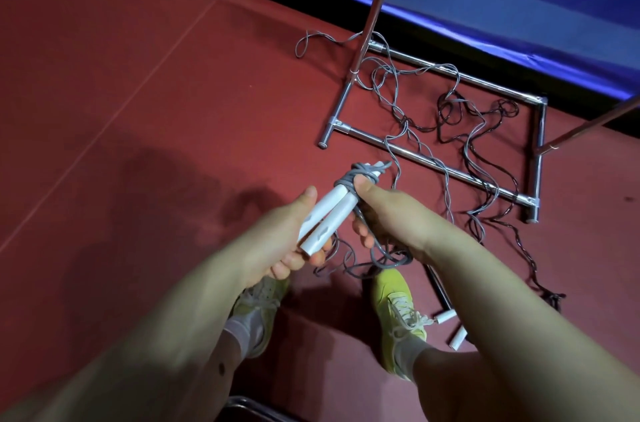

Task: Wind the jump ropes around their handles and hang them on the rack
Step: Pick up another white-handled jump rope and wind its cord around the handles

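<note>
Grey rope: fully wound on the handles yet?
Partly wound. A few turns of grey rope circle the white handles' top; the rest trails across the floor.

Red floor (138,92) carries chrome rack base (433,162), tangled grey rope (394,99), dark rope (485,120), two white handles (450,328) beside the yellow shoe (398,300).

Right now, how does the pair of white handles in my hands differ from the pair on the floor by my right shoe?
The held handles lie pressed side by side, gripped by the left hand; the floor handles lie apart, untouched. The held handles have grey rope wound round their top, pinched by the right hand; the floor handles have none wound round them. Both pairs are white and slim.
</note>
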Demonstrator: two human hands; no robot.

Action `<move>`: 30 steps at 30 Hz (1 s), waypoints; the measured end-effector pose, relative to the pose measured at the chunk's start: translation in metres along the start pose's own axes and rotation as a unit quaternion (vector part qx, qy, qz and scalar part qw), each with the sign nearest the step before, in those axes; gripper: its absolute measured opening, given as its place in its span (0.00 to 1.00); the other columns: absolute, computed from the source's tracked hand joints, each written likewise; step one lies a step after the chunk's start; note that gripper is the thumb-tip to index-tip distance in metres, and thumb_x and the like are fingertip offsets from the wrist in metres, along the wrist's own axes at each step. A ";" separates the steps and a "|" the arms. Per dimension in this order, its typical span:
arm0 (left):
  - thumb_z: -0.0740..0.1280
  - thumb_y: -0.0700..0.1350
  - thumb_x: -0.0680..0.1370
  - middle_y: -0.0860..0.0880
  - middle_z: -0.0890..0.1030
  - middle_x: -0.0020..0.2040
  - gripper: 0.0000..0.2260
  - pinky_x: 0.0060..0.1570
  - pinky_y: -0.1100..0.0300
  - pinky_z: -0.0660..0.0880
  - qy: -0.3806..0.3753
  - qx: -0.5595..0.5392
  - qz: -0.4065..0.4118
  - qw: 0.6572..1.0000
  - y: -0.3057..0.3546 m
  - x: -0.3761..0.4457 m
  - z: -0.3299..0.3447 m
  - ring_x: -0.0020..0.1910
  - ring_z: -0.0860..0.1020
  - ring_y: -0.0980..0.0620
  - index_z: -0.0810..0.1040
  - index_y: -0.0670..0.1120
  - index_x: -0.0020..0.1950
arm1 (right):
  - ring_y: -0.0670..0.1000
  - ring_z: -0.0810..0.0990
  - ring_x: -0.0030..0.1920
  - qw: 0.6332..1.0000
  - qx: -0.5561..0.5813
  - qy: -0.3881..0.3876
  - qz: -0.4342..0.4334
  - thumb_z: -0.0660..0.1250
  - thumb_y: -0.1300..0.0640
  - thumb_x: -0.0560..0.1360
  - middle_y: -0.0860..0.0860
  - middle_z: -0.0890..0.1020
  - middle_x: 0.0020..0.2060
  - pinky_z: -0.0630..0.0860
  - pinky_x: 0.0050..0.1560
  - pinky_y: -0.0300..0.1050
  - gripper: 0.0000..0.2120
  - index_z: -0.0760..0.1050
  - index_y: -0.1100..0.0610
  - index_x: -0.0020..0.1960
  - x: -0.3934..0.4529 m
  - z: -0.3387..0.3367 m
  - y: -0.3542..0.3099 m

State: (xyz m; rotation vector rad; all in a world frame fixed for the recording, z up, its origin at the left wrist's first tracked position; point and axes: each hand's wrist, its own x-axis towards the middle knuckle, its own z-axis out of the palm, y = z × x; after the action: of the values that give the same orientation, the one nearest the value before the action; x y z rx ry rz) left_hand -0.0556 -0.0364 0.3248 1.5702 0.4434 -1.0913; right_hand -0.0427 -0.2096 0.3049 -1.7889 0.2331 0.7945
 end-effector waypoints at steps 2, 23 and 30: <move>0.47 0.65 0.79 0.49 0.74 0.25 0.30 0.24 0.65 0.49 0.001 0.011 -0.008 1.000 -0.001 0.001 0.002 0.18 0.57 0.58 0.75 0.45 0.37 | 0.53 0.73 0.28 0.999 -0.041 -0.001 0.008 0.48 0.38 0.80 0.49 0.75 0.24 0.66 0.42 0.49 0.28 0.71 0.54 0.33 -0.003 -0.001 0.000; 0.60 0.56 0.79 0.49 0.72 0.39 0.11 0.32 0.61 0.72 0.078 0.028 0.081 0.993 -0.002 0.003 0.002 0.25 0.70 0.56 0.73 0.50 0.45 | 0.52 0.67 0.31 0.999 -0.031 -0.016 0.030 0.53 0.18 0.58 0.52 0.71 0.28 0.59 0.36 0.46 0.35 0.69 0.51 0.31 0.004 0.007 0.002; 0.67 0.49 0.77 0.52 0.76 0.39 0.06 0.32 0.64 0.77 0.081 0.014 0.116 0.990 0.002 -0.001 -0.002 0.27 0.75 0.59 0.73 0.49 0.50 | 0.52 0.72 0.37 1.000 0.025 -0.001 -0.002 0.57 0.22 0.59 0.45 0.76 0.28 0.64 0.41 0.44 0.29 0.76 0.47 0.33 0.004 0.007 -0.001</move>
State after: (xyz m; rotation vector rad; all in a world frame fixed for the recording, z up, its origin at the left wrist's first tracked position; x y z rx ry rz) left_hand -0.0537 -0.0351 0.3262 1.6956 0.3445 -0.7980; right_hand -0.0422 -0.2021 0.3022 -1.7420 0.2467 0.7816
